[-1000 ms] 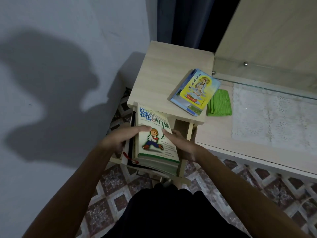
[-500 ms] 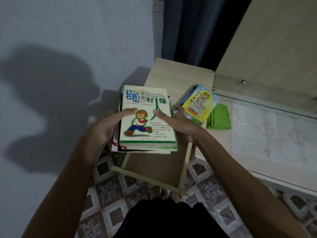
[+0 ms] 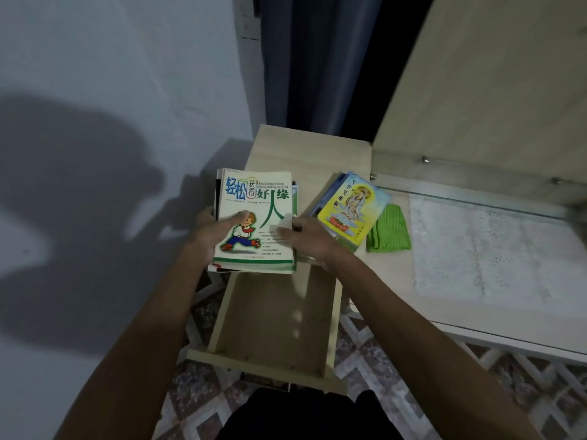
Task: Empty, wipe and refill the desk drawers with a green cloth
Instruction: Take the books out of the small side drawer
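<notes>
A stack of books (image 3: 257,198), topped by a white and green one with a cartoon boy, is over the front of the drawer unit's top (image 3: 305,150). My left hand (image 3: 212,236) grips its left side with the thumb on the cover. My right hand (image 3: 308,239) holds its right side. Below them the wooden drawer (image 3: 273,319) is pulled out and shows a bare bottom. A folded green cloth (image 3: 389,230) lies on the desk to the right. Beside the cloth lies a second pile of booklets (image 3: 349,208) with a yellow cover.
A white lace mat (image 3: 495,249) covers the glass-topped desk on the right. A grey wall is close on the left and a dark curtain (image 3: 305,58) hangs behind the unit. Patterned floor tiles (image 3: 374,354) show below the drawer.
Both hands lifted the stack of books out of the drawer and carried it up and forward over the unit's top. The drawer now shows a bare bottom.
</notes>
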